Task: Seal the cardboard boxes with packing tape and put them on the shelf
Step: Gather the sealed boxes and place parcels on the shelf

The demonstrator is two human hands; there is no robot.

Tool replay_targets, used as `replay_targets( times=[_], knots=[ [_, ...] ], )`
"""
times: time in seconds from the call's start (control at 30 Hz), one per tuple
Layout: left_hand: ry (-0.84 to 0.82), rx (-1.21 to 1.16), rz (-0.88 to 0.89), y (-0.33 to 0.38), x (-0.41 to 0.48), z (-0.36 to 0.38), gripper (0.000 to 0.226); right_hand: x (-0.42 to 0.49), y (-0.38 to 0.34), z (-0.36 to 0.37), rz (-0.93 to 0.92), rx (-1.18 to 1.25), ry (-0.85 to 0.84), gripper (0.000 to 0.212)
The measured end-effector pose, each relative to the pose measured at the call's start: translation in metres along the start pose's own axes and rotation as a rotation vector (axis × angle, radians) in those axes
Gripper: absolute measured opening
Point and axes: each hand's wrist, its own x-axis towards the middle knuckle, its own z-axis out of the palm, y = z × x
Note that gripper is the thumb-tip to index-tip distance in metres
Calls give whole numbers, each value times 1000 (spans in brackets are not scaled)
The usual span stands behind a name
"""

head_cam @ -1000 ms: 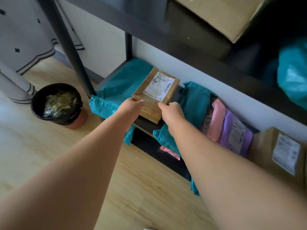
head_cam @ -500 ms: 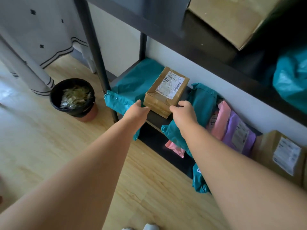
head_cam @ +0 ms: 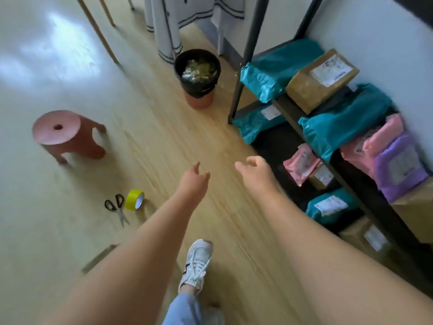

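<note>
Head cam, looking down at the floor beside the rack.

Hands: left hand (head_cam: 194,180) and right hand (head_cam: 255,173) are both out in front over the bare floor (head_cam: 164,141), fingers loosely curled, holding nothing. Neither touches the rack.

Task item: taped cardboard box (head_cam: 311,87), label side up, sits on the shelf (head_cam: 291,113) at far right, close to the wall (head_cam: 375,29). A teal mailer (head_cam: 276,64) lies just left of it, touching or nearly so. A second teal mailer (head_cam: 346,118) lies on its near side. Nearer along the same tier are a pink mailer (head_cam: 380,139) and then a purple mailer (head_cam: 400,165).

The tier below holds more teal and pink mailers and small labelled boxes. It's dark and blurred, so I can't tell how they're stacked.

Floor: light wood planks, with strong glare washing out the far left. The yellow tape roll (head_cam: 134,199) stands on edge at near left, with the scissors (head_cam: 116,207) just beside it on the left. A pink stool (head_cam: 63,132) stands farther left, well apart from both. A black-lined bin (head_cam: 198,73) with scraps inside stands at the far side, near the rack's front post. A white cloth with dark stripes (head_cam: 168,22) hangs behind the bin, and thin wooden legs (head_cam: 98,29) stand to its left.

One white sneaker (head_cam: 198,261) is planted at near centre, between my forearms.
</note>
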Motion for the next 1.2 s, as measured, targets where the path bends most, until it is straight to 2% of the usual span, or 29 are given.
replay_targets(
  times=[0.3,0.5,0.73,0.87,1.07,1.2],
  knots=[
    [139,-56,-252,-197,-106,-80,51,-105,64,124,-4,-210,-230,50],
    [167,-97,-375,-311,-134,-123,51,-145,101,213,25,-280,-334,52],
    [166,-76,-406,-428,-103,-146,47,-147,172,330,64,-369,-417,52],
    [186,-112,-452,-490,-68,-133,49,-123,215,391,66,-472,-494,60],
    [236,-223,-531,-536,-9,-113,49,-79,257,446,4,-626,-548,67],
    [174,-272,-555,-559,14,-102,44,-65,277,463,14,-649,-597,58]
  ],
)
